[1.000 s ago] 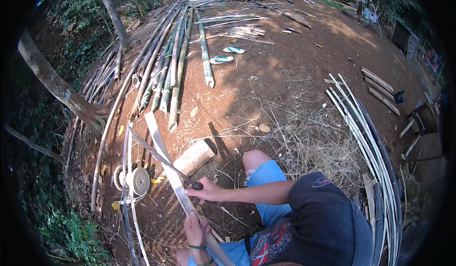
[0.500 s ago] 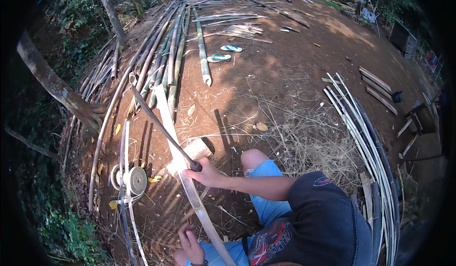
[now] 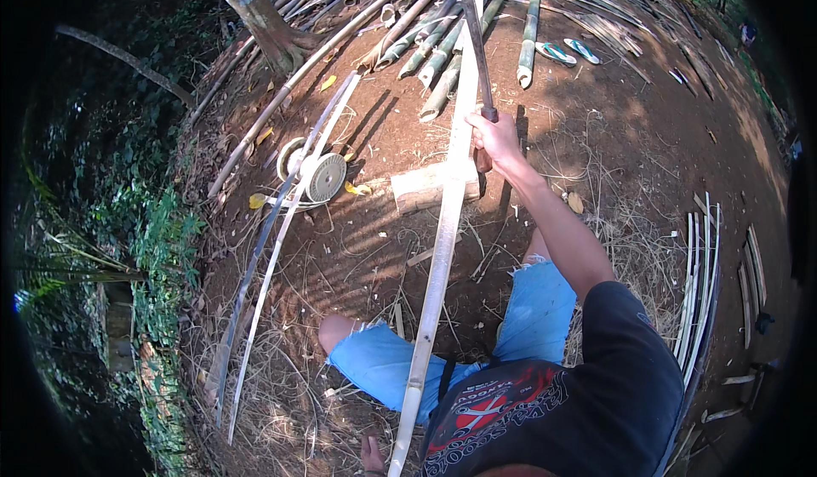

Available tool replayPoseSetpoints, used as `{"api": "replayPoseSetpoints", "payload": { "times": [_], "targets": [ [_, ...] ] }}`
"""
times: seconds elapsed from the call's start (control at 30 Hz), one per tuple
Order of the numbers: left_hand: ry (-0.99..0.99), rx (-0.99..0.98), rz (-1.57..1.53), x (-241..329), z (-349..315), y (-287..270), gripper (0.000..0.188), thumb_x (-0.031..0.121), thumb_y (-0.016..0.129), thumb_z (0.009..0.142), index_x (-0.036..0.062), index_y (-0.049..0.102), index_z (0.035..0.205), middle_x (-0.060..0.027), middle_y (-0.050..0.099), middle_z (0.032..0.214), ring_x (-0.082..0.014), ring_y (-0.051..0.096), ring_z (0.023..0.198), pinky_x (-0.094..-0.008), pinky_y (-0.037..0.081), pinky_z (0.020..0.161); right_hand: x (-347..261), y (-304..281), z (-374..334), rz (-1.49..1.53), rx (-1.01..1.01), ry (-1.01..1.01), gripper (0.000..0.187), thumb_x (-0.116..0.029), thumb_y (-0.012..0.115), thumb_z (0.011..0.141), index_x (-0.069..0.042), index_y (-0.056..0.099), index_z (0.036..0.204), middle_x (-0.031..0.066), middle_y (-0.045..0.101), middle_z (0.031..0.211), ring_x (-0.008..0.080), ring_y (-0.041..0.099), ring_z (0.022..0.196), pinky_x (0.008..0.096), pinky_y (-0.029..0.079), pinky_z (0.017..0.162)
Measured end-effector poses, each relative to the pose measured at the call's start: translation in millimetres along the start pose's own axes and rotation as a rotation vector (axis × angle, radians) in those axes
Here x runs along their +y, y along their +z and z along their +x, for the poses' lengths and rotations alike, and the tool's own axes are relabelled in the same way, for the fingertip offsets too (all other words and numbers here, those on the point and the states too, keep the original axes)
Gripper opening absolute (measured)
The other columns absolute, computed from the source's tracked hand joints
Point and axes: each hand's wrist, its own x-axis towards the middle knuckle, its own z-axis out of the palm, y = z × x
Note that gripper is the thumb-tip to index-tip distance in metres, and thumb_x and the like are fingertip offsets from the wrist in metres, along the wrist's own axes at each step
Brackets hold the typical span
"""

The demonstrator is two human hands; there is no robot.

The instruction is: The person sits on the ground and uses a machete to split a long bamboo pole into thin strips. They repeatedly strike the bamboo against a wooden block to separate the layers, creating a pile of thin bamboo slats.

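My right hand (image 3: 496, 142) is closed round the handle of a long machete (image 3: 473, 39), its dark blade pointing away from me. Directly by this hand, a long pale split bamboo strip (image 3: 436, 294) runs from the poles toward my lap. It lies across a short wooden block (image 3: 419, 189). Low in the picture, only part of my left hand (image 3: 372, 453) shows, left of the strip's near end. Its fingers look stretched out, with nothing visible in them.
Green bamboo poles (image 3: 441, 47) lie beyond the block. A reel-like round object (image 3: 325, 177) and two thin strips (image 3: 277, 247) are at the left. Sandals (image 3: 556, 53) rest farther off, right of the poles. Slim pale strips (image 3: 699, 285) lie at the far right.
The view has swung, shifting the scene right and upward at the left. My right hand with the machete has moved farther away along the strip. My left hand has dropped toward the lower edge.
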Motion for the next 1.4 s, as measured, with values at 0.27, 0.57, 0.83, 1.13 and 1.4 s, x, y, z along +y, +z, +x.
{"api": "replayPoseSetpoints", "payload": {
  "times": [0.27,0.57,0.83,1.13,1.4],
  "targets": [
    [0.006,0.013,0.101,-51.0,-36.7,48.6,0.054,0.048,0.074,0.084,0.0017,0.060,0.110,-0.0106,0.067,0.088,-0.0246,0.064,0.080,-0.0404,0.051,0.074,15.2,-6.2,15.2,-0.110,0.057,-0.036,0.035,-0.012,0.074,0.085,-0.010,0.052,0.058,-0.0044,0.049,0.054,0.0057,0.044,0.046,0.0269,0.029,0.044],
    [-0.076,-0.040,0.133,-30.9,-14.7,74.2,0.047,0.044,0.074,0.086,0.0028,0.060,0.104,-0.0078,0.065,0.079,-0.0212,0.062,0.070,-0.0371,0.050,0.064,15.1,-32.4,36.4,-0.449,0.044,-0.038,0.028,-0.021,0.072,0.091,-0.007,0.062,0.069,-0.0048,0.051,0.057,0.0046,0.045,0.051,0.0260,0.033,0.047],
    [0.029,-0.033,0.114,44.9,57.7,64.7,0.042,0.042,0.074,0.088,0.0038,0.059,0.098,-0.0054,0.063,0.072,-0.0182,0.060,0.061,-0.0343,0.049,0.056,45.0,-68.8,-12.0,-0.342,0.140,0.111,0.043,-0.028,0.074,0.089,-0.008,0.051,0.060,-0.0034,0.047,0.052,0.0082,0.042,0.046,0.0318,0.032,0.045],
    [-0.562,-0.983,-0.662,169.6,187.0,68.9,0.034,0.046,0.054,0.103,0.0115,0.052,0.102,0.0042,0.042,0.062,-0.0075,0.037,0.047,-0.0240,0.032,0.043,152.0,-96.3,-78.9,-0.149,0.160,0.285,0.031,-0.025,0.074,0.089,-0.008,0.059,0.068,-0.0027,0.050,0.053,0.0076,0.042,0.043,0.0290,0.031,0.041],
    [-0.817,-1.367,-1.041,165.7,225.1,101.8,0.053,0.064,0.034,0.101,0.0140,0.051,0.103,0.0051,0.037,0.063,-0.0041,0.032,0.047,-0.0188,0.029,0.043,158.0,-102.6,-116.9,0.190,0.152,0.604,0.027,-0.029,0.069,0.092,-0.011,0.056,0.076,-0.0059,0.043,0.055,0.0077,0.039,0.047,0.0268,0.030,0.045]
  ]
}}
